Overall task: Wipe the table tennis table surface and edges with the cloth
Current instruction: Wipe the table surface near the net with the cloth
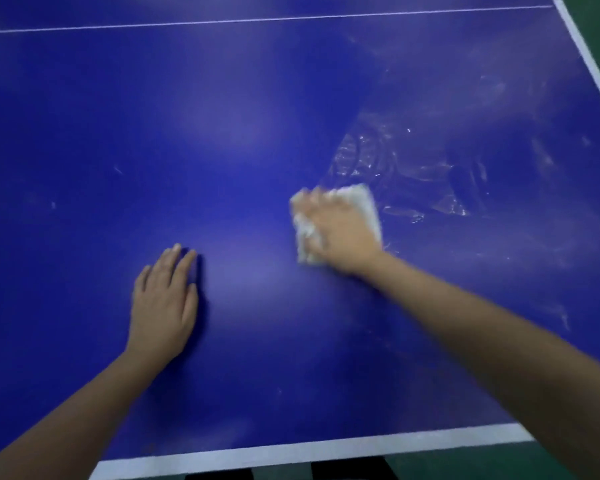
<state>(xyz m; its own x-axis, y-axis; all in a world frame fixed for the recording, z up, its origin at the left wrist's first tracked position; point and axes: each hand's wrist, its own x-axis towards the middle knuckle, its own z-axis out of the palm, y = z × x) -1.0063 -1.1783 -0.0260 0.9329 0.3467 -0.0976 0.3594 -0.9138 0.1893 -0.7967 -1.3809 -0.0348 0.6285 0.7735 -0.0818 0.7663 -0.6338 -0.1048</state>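
**poster_1:** ok, what can actually be made out here, starting from the near end?

**poster_2:** Right at the bottom, the broad white edge band (291, 453) of the table tennis table (257, 133) is seen. Green floor (482, 465) shows below its right end. Two dark shapes (352, 472) sit under it, but they can't be identified. A bit further in, the left hand (163, 303) is laid flat on the blue top, fingers straight and close together, nothing held.

**poster_1:** and the cloth?

**poster_2:** The cloth (369, 206) is found further in and to the right, well apart from the left hand, roughly mid-table in the view. It's white, flattened on the surface, and mostly covered by the right hand (340, 233), which is pressed down on top of it. The fingers look bent over the cloth, and fabric is bunched up at the thumb side, so it's gripped rather than just touched. That whole spot is smeared by motion blur though, so single fingers can't be picked out.

**poster_1:** anything past that?

**poster_2:** Shiny wet streaks (395, 164) are spread just beyond the cloth and off to the right. Fainter dull smears are scattered toward the right side, where the table is bordered by a white side line (589, 60). At the far end a thin white line (257, 20) is drawn across the blue from left to right.
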